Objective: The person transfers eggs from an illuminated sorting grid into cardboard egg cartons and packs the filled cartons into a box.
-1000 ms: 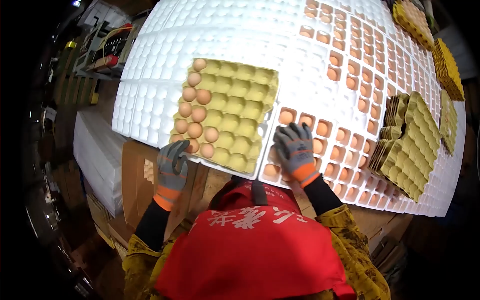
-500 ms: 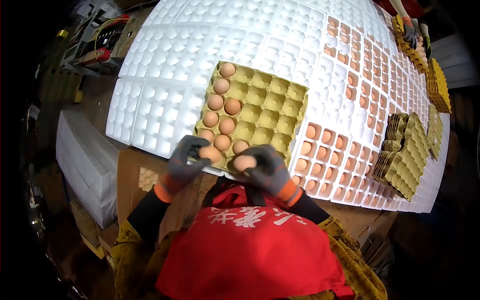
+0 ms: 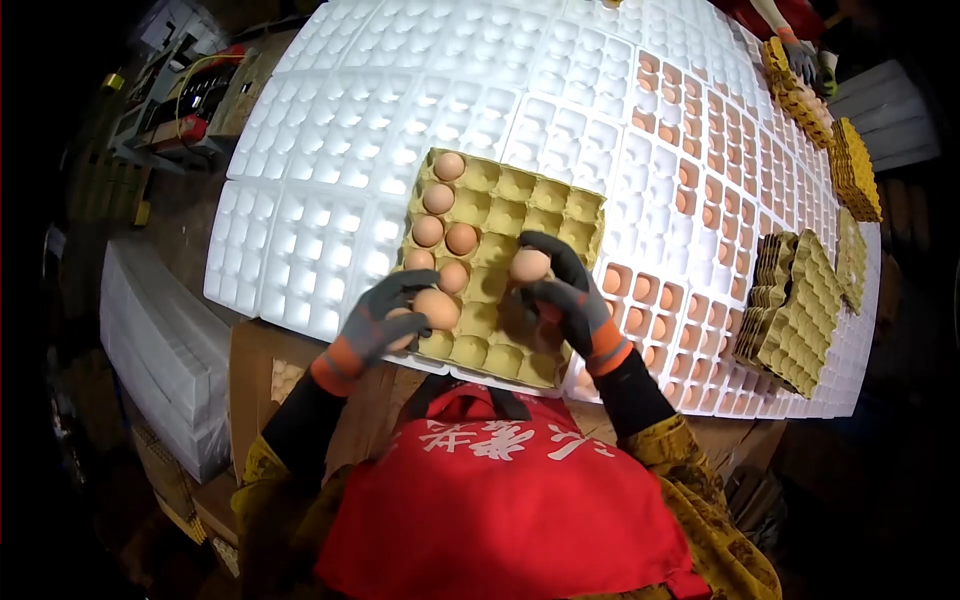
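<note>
Gloved hands above an egg tray, seen from the wearer's head; clock directions are read from the centre of the yellow pulp tray (image 3: pixel 548 194), with 12 o'clock away from the body. The tray lies directly between the hands, on white foam trays (image 3: pixel 330 100). The left hand (image 3: pixel 392 312), at 8 o'clock, is curled around a first egg (image 3: pixel 436 309), gripped at the fingertips; a second egg (image 3: pixel 400 326) shows beneath its fingers and appears to be held too. The right hand (image 3: pixel 568 298), at 4 o'clock, pinches a third egg (image 3: pixel 529 265) between finger and thumb, over bare cups. A rounded shape (image 3: pixel 549 312) lies in shadow below that thumb; whether it is held cannot be told.

Governing relation: the third egg lies at 2 o'clock from the first, with bare cups between them. The first egg's long axis appears to run roughly from 9 to 3 o'clock. The seated eggs (image 3: pixel 427 231) occupy the tray's 9-to-11 o'clock side, their outer line running from just past 12 to just past 6; the left hand is nearer to them. The right hand is nearer to the filled foam cells (image 3: pixel 632 320), at 3 to 4 o'clock.
</note>
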Demonstrator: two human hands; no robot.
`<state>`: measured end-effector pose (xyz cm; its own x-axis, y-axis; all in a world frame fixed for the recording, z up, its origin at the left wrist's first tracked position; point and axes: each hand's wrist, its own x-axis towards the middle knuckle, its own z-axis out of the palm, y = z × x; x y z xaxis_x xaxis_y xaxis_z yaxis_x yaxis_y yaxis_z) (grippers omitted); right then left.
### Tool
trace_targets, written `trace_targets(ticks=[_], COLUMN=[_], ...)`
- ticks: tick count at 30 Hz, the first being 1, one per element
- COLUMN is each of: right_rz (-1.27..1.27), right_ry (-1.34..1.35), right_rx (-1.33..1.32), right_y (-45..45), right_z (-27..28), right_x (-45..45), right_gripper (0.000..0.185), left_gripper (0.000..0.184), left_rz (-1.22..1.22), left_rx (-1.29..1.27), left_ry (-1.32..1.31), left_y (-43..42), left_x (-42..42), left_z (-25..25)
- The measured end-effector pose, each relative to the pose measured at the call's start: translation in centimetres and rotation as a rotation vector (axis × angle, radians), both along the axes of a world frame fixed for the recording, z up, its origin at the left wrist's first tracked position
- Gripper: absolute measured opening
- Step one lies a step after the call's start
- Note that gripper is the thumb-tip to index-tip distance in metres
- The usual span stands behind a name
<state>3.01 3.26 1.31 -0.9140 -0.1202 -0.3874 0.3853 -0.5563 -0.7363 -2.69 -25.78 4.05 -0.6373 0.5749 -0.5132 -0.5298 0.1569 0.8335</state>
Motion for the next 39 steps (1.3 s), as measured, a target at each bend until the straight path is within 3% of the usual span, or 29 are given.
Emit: trace_targets(ticks=[1,2,3,4,5,6,7,8,10,12,14,16,18,19,20,23,24,28,30,33,35,36,37,39], right_rz=[0.054,0.108,0.137,0.375,0.336,0.596,0.441,0.432,0.440,0.243,-0.025,-0.114,-0.330,-0.346,-0.353,-0.290,-0.340,-0.225,-0.195,-0.404,-0.441,-0.514,-0.577,-0.737], right_ry=[0.266,0.529,0.635,0.581,0.888,0.942,1.144,1.104,0.969,0.748,0.574,0.335,0.374,0.314,0.251,-0.002,0.121,0.075,0.085,0.131,0.106,0.193,0.042,-0.014], right_rx=[0.366,0.733,0.972,1.168,1.455,1.653,1.645,1.644,1.643,1.453,1.319,1.243,1.354,1.474,1.591,1.541,1.565,1.769,1.758,1.417,1.249,1.055,0.676,0.319], right_y=[0.5,0.6,-0.5,-1.1,-2.3,-3.2,-3.9,-4.5,-3.7,-1.0,2.6,8.0,14.3,17.3,19.3,22.2,23.0,22.9,23.2,24.6,26.0,26.8,27.7,29.0], right_z=[-0.7,-1.3,0.3,2.0,-0.7,0.5,-2.7,-2.8,-1.8,0.9,1.5,2.4,0.5,0.1,0.0,0.5,-1.2,-3.4,-5.1,-5.7,-7.3,-7.1,-6.7,-4.3], right_x=[-1.9,-3.8,-4.9,-6.3,-7.9,-8.9,-9.5,-9.4,-9.1,-7.0,-4.3,-0.9,2.7,4.5,5.9,7.6,7.8,6.2,5.9,7.3,8.3,7.7,8.2,8.8], right_gripper=[0.044,0.048,0.050,0.044,0.035,0.026,0.023,0.023,0.017,0.039,0.048,0.050,0.050,0.049,0.048,0.046,0.043,0.043,0.045,0.042,0.039,0.036,0.035,0.036], left_gripper=[0.060,0.059,0.057,0.055,0.051,0.050,0.052,0.054,0.051,0.044,0.040,0.045,0.044,0.049,0.048,0.048,0.048,0.049,0.048,0.045,0.045,0.045,0.044,0.040], left_rz=[0.034,0.064,0.122,0.182,0.147,-0.014,-0.123,-0.229,-0.487,-0.634,-0.539,-0.462,-0.223,-0.168,-0.106,-0.112,-0.124,-0.557,-0.643,-0.408,-0.362,-0.336,-0.260,-0.162], left_rx=[0.073,0.280,0.219,0.159,0.033,-0.196,-0.457,-0.716,-1.058,-1.258,-1.123,-0.991,-0.862,-0.750,-0.658,-0.503,-0.480,-0.827,-0.941,-0.777,-0.605,-0.519,-0.410,-0.288], left_ry=[-0.165,0.062,0.085,0.109,0.077,0.679,0.936,1.192,1.125,1.228,1.303,1.198,1.321,1.311,1.130,1.198,1.298,1.184,1.122,1.274,1.103,1.018,1.131,1.214], left_y=[-1.4,-1.3,-0.9,-0.5,-0.4,0.4,1.6,3.2,6.4,7.7,7.3,7.3,7.5,7.8,9.6,18.8,22.2,34.2,36.9,36.8,37.1,37.6,38.3,40.5], left_x=[-0.2,0.7,0.7,0.5,-0.3,-0.8,-0.7,-0.3,0.0,0.0,-0.6,-0.6,-0.4,-0.8,-1.0,-0.5,-0.2,-0.4,-0.1,0.8,0.2,0.0,0.3,1.1], left_z=[0.0,0.5,0.6,0.6,0.0,-0.9,-0.8,-0.4,0.3,-3.0,-3.6,-1.6,0.0,0.0,0.6,0.7,-0.2,-3.6,-3.6,-5.6,-5.9,-5.5,-5.2,-5.0])
